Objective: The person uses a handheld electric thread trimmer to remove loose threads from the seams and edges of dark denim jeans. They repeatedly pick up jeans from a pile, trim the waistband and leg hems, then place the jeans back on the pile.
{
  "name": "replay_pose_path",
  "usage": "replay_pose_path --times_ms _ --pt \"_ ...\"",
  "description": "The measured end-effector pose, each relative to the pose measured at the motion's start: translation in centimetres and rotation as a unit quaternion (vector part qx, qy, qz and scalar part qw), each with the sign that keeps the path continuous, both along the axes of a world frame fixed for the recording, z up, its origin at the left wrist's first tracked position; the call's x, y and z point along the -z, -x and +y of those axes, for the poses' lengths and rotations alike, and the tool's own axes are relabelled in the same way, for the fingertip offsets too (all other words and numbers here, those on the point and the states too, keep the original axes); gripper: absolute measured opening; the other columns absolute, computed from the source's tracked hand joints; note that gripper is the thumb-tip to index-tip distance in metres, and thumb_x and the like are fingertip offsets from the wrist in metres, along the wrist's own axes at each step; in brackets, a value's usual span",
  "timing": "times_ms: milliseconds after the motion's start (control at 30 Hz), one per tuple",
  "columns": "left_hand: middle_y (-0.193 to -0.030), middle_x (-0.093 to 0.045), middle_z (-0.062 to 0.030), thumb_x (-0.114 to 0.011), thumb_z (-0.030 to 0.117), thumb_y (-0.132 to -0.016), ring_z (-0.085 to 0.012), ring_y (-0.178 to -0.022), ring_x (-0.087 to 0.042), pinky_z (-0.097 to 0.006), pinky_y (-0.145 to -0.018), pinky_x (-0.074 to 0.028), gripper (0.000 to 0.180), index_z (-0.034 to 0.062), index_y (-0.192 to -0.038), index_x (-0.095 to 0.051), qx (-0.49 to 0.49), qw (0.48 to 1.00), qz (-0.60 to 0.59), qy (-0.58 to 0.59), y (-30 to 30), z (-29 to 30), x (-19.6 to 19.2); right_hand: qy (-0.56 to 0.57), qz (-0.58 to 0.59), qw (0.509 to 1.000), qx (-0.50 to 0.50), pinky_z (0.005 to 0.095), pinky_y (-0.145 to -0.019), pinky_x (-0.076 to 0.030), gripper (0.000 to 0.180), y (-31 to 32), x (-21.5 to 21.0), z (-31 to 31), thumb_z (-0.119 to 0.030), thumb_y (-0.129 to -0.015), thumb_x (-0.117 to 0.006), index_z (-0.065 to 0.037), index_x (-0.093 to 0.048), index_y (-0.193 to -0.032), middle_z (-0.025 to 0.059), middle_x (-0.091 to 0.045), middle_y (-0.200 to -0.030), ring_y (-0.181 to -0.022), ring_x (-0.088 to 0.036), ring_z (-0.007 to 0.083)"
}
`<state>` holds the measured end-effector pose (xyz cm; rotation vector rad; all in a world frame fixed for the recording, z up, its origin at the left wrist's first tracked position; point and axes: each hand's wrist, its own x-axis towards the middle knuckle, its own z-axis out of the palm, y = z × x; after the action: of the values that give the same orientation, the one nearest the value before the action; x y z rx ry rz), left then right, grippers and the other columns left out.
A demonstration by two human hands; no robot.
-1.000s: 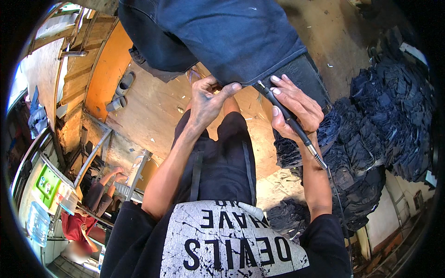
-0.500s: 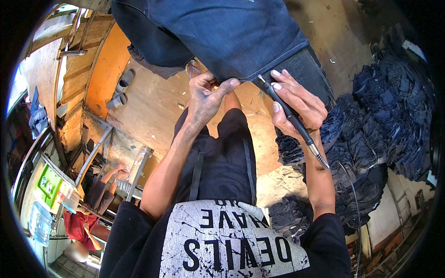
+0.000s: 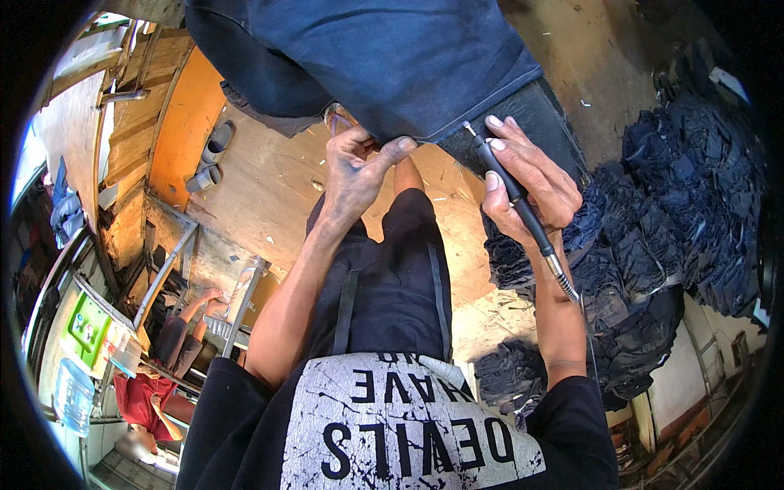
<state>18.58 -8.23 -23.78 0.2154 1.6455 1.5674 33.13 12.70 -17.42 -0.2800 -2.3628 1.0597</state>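
Dark blue denim trousers (image 3: 392, 65) lie over a dark board (image 3: 531, 122) at the top of the view. Thumb and fingers of my left hand (image 3: 359, 167) are pinched on the lower edge of the denim; the fingers behind it are partly hidden. My right hand (image 3: 539, 184) is wrapped round a black pen-shaped rotary handpiece (image 3: 513, 186), with a spring at its rear end. The handpiece's pale tip points up and left at the hem, close to the board. Whether the tip touches the cloth I cannot tell.
Big piles of dark folded garments (image 3: 686, 204) stand on the right. A thin cable (image 3: 590, 343) hangs beside my right forearm. Slippers (image 3: 214, 155) lie on the wooden floor at left. A person in red (image 3: 145, 400) sits at lower left, near a blue water jug (image 3: 73, 396).
The handpiece and my right hand have shifted slightly right, and the tip has moved a little up along the hem. The denim and my left hand have slid slightly left.
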Motion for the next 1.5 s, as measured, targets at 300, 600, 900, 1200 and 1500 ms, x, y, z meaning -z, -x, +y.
replay_pose_path --times_ms 300,600,900,1200,1500 --pt "-0.1 -0.082 -0.0114 -0.089 0.014 -0.094 -0.0133 -0.09 -0.073 -0.029 -0.085 -0.059 0.024 -0.0058 -0.105 -0.08 -0.006 1.0 -0.019 -0.008 -0.01 0.2 -0.2 0.014 0.0 1.0 0.025 0.054 -0.106 -0.061 0.032 -0.31 0.17 0.09 0.0 -0.08 -0.071 0.006 -0.078 -0.111 0.0273 -0.08 -0.111 -0.114 -0.079 0.0397" --pt "-0.1 -0.081 -0.0104 -0.088 0.013 -0.095 -0.0128 -0.088 -0.072 -0.029 -0.082 -0.058 0.022 -0.0051 -0.104 -0.08 0.004 1.0 -0.019 0.007 0.15 0.18 -0.19 0.026 0.009 0.998 0.064 0.055 -0.107 -0.061 0.035 -0.22 0.35 0.03 0.001 -0.075 -0.073 0.004 -0.078 -0.11 0.0252 -0.08 -0.108 -0.114 -0.079 0.0387" --pt "-0.103 -0.081 -0.0095 -0.087 0.008 -0.095 -0.012 -0.092 -0.071 -0.029 -0.085 -0.057 0.019 -0.0051 -0.106 -0.08 -0.008 0.999 -0.031 -0.008 0.12 0.34 -0.05 0.017 0.0 0.995 0.103 0.0548 -0.109 -0.06 0.035 -0.13 0.24 0.16 0.003 -0.075 -0.074 0.006 -0.078 -0.11 0.0242 -0.081 -0.108 -0.115 -0.078 0.04" --pt "-0.094 -0.079 -0.007 -0.087 0.013 -0.096 -0.0122 -0.083 -0.069 -0.03 -0.078 -0.054 0.018 -0.0023 -0.103 -0.08 -0.001 1.0 -0.008 -0.007 0.15 0.48 -0.07 0.006 -0.003 0.991 0.135 0.0543 -0.107 -0.061 0.033 -0.23 0.43 0.45 0.001 -0.079 -0.073 0.007 -0.078 -0.111 0.0247 -0.081 -0.111 -0.113 -0.079 0.0403" --pt "-0.089 -0.078 -0.0065 -0.087 0.015 -0.096 -0.0121 -0.077 -0.068 -0.03 -0.073 -0.053 0.018 -0.0008 -0.101 -0.079 0.001 1.0 0.001 -0.002 0.11 0.45 -0.05 0.009 -0.024 0.986 0.165 0.0513 -0.108 -0.06 0.033 -0.24 0.1 0.4 -0.001 -0.083 -0.074 0.005 -0.078 -0.115 0.0244 -0.081 -0.115 -0.115 -0.079 0.0391"
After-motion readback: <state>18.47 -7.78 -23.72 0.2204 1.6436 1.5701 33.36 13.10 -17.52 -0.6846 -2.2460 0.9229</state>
